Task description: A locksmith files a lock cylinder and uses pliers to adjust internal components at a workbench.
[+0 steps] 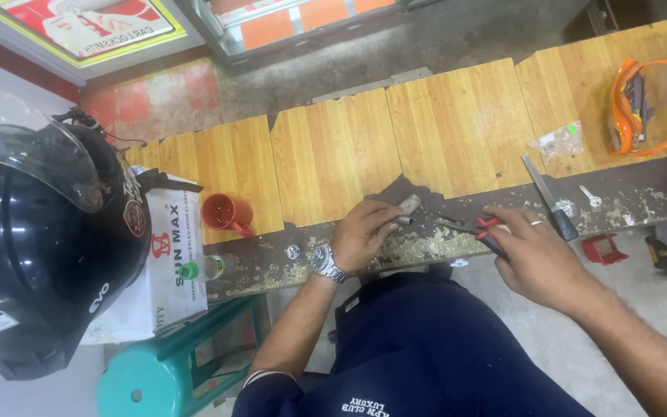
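My left hand [363, 232], with a wristwatch on its wrist, rests on the worn dark edge of the wooden bench [333, 154] and grips a small grey metal cylinder [409, 205]. Red-and-black handled pliers [482, 229] are held in my right hand [530, 251], which wears a ring. The thin jaws of the pliers point left and reach the cylinder's end. Both hands sit close together over the chipped front strip of the bench.
A metal file [547, 195], a small key [590, 196] and a clear bag of parts [557, 142] lie to the right. Orange safety glasses [646, 104] sit far right. A red cup [225, 212], white box [175, 255], black helmet [36, 239] and teal stool [164, 374] stand left.
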